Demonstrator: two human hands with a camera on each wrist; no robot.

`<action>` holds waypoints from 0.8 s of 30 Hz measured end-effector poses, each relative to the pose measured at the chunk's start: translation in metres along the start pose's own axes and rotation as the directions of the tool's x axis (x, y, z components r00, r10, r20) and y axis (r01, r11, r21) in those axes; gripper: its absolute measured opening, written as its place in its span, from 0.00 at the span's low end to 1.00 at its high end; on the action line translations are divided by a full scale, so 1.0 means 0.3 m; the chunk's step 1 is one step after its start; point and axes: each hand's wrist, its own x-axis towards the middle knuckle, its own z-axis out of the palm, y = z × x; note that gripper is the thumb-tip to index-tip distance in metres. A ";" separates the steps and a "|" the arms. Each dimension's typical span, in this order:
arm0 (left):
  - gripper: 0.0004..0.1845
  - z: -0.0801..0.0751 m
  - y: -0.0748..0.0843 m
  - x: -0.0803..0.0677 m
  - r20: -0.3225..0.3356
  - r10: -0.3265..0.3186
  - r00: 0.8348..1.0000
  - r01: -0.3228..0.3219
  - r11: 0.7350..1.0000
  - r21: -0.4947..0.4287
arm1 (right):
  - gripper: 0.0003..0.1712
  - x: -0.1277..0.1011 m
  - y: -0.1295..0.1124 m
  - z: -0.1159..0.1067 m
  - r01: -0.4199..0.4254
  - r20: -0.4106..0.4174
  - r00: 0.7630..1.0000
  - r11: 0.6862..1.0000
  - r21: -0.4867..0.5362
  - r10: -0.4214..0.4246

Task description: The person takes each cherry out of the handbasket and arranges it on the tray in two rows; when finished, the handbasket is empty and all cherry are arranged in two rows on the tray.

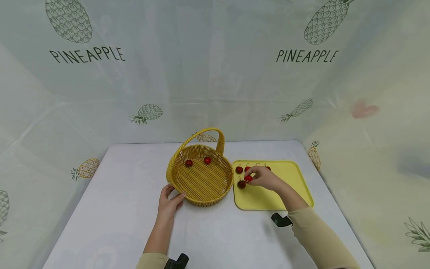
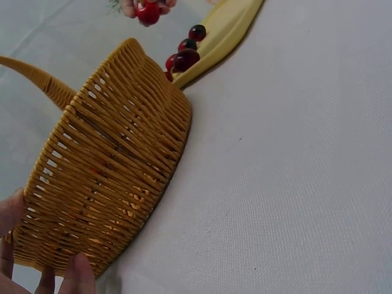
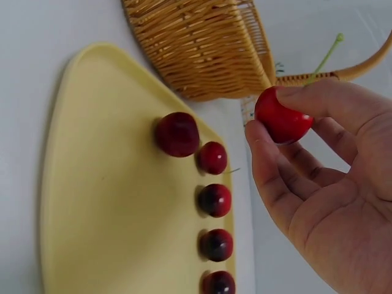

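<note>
Between thumb and fingertips, my right hand [image 3: 343,159] pinches a bright red cherry [image 3: 283,116] with a green stem, above the yellow tray [image 1: 279,198]. A darker cherry [image 3: 177,134] rests on the tray below that hand, beside a row of several more cherries [image 3: 214,200] along one edge. My left hand [image 1: 169,201] grips the near left side of a round woven basket [image 2: 104,159], thumb at the rim and fingers against the wall. Inside the basket [image 1: 201,186] are two cherries, one on the left [image 1: 189,163] and one on the right [image 1: 207,160].
The basket's tall arched handle [image 1: 201,131] rises at its back left. Basket and tray stand side by side on a white table [image 1: 131,175]. Behind the table hangs a pale curtain [image 1: 201,74] printed with pineapples.
</note>
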 end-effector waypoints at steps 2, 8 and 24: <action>0.39 -0.002 -0.003 0.002 -0.002 0.005 1.000 -0.005 1.000 0.007 | 0.16 -0.003 0.012 0.000 0.003 0.001 1.000 1.000 0.002 -0.003; 0.38 0.002 0.029 -0.018 0.010 -0.009 1.000 0.009 1.000 0.000 | 0.18 -0.007 0.050 0.006 -0.020 -0.008 1.000 1.000 0.003 0.020; 0.37 0.014 0.071 -0.056 0.028 -0.007 1.000 0.007 1.000 -0.007 | 0.16 0.001 0.134 0.031 -0.166 -0.099 0.981 0.986 0.007 0.166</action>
